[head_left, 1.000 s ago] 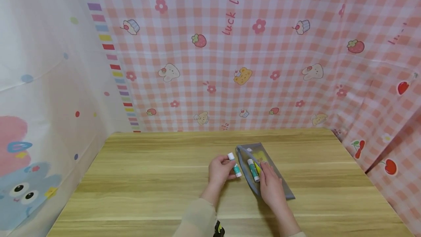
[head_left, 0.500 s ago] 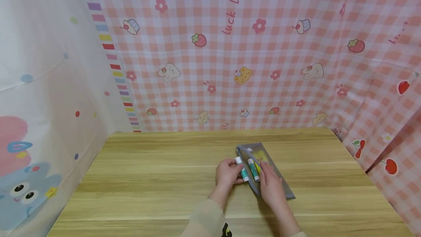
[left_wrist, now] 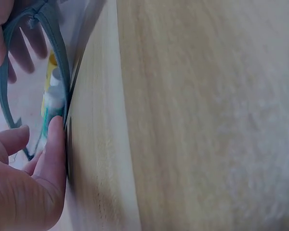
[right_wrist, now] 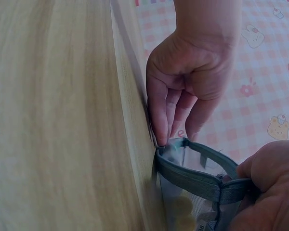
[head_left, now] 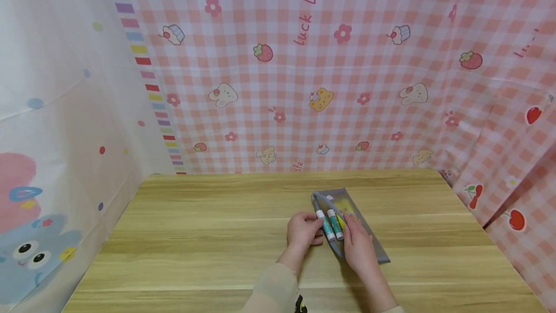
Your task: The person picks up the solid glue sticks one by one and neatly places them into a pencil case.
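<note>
A grey mesh zip pouch (head_left: 336, 195) lies on the table with its mouth open to the left. My right hand (head_left: 358, 248) pinches the mouth's upper edge and lifts it; in the right wrist view its thumb side (right_wrist: 267, 185) grips the zip rim. At the mouth, my left hand (head_left: 302, 231) is beside a green-and-white glue stick (head_left: 325, 226). In the left wrist view that hand's thumb and fingers (left_wrist: 56, 144) stand apart, fingertips inside the opening. A second glue stick (head_left: 335, 224) lies parallel within the pouch, near a yellow object (head_left: 344, 206) partly hidden by mesh.
The wooden table (head_left: 195, 235) extends around the pouch. Behind it hangs a pink checked cloth (head_left: 278, 86), and a white printed cloth (head_left: 65, 110) hangs at the left. A small black-and-yellow item (head_left: 300, 304) shows by the left sleeve.
My left hand has moved right, bringing the glue stick from the bare table into the pouch's mouth beside the other one. Its thumb and fingers now stand apart. The right hand stays put.
</note>
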### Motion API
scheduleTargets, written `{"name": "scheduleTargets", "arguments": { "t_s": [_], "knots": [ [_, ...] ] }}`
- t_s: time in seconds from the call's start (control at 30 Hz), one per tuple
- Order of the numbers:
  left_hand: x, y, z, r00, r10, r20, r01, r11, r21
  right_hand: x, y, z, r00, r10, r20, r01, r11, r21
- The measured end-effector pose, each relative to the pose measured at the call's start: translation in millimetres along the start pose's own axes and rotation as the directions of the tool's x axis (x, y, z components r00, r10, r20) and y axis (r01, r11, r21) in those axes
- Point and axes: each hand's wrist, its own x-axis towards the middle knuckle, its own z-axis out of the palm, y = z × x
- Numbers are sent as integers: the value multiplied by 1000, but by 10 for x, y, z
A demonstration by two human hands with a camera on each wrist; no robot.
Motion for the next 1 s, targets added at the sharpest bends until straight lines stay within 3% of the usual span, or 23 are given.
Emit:
{"name": "scheduleTargets", "arguments": {
  "t_s": [0.1, 0.4, 0.63, 0.87, 1.0],
  "knots": [
    [-7, 14, 1, 1000, -11, 10, 11, 1000, 1, 2, -7, -2, 1000, -7, -3, 7, 1000, 2],
    [-70, 37, 64, 997, -25, 68, 32, 993, -115, 0, -5, -2, 1000, -16, -5, 16, 1000, 16],
    [-88, 25, 123, 993, -39, 111, 59, 982, -179, -8, 23, 40, 996, -80, -48, 80, 997, 17],
    [-79, 25, 91, 989, -41, 141, 67, 981, -183, -33, 50, 59, 994, -111, -18, 110, 993, -30],
    [-76, 39, 12, 992, -36, 124, 55, 986, -155, -53, 59, 54, 991, -129, 37, 132, 986, -98]
  ]
}}
